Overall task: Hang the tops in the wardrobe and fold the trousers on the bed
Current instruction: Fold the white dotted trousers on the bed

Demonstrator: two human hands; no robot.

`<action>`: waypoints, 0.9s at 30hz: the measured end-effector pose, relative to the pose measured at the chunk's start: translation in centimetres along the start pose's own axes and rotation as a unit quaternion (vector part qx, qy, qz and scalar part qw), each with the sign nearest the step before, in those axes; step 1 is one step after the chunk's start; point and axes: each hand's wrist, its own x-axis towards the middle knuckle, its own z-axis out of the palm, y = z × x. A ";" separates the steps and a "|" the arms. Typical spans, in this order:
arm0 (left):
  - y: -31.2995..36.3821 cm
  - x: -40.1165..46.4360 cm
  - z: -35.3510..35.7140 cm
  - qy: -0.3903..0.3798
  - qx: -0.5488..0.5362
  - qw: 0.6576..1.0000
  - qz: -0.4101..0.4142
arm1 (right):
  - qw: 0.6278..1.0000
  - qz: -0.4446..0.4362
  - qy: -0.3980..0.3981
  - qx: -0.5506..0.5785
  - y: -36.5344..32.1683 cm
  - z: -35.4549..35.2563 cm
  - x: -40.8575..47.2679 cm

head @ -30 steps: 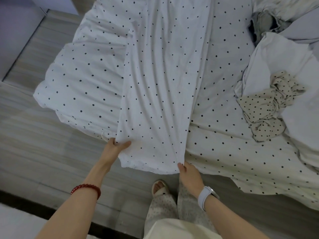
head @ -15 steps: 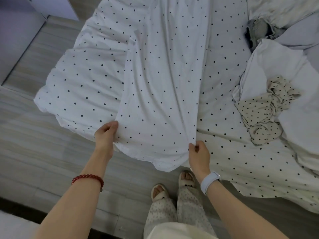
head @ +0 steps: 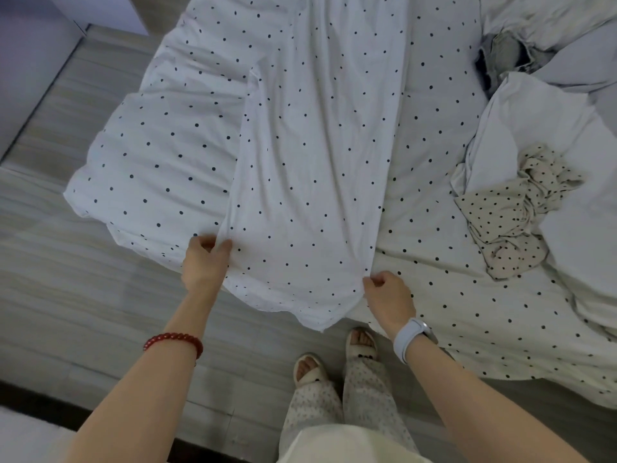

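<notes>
A long white garment with small black dots (head: 310, 182) lies stretched along the bed, its lower end hanging over the bed's near edge. My left hand (head: 205, 262) pinches the garment's left edge near the bottom. My right hand (head: 389, 295) pinches its right edge at about the same height. The bed cover (head: 160, 152) beneath has a similar white dotted pattern. A crumpled beige dotted garment (head: 510, 212) sits on the bed to the right, apart from both hands.
White fabric (head: 534, 121) and a grey garment (head: 504, 55) are piled at the bed's far right. Grey wooden floor (head: 66, 279) runs along the left and under my feet. A pale wall or cabinet (head: 30, 61) stands at the upper left.
Both hands have moved up the garment's side edges, away from the hem corners, and now pinch the fabric higher. The hem hangs loose between them.
</notes>
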 end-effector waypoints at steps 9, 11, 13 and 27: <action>4.9 -1.8 5.2 0.001 0.293 0.842 0.453 | 0.871 -0.420 0.169 -0.193 -5.5 -1.1 3.2; 7.3 -0.5 6.3 -0.021 0.299 0.834 0.463 | 0.845 -0.449 0.155 -0.247 -8.2 -1.2 5.7; 9.8 1.1 7.2 -0.031 0.309 0.830 0.464 | 0.829 -0.460 0.149 -0.280 -10.9 -1.5 8.5; 20.3 8.5 10.4 0.083 0.288 0.900 0.317 | 0.817 -0.430 0.215 -0.318 -20.3 -8.1 22.1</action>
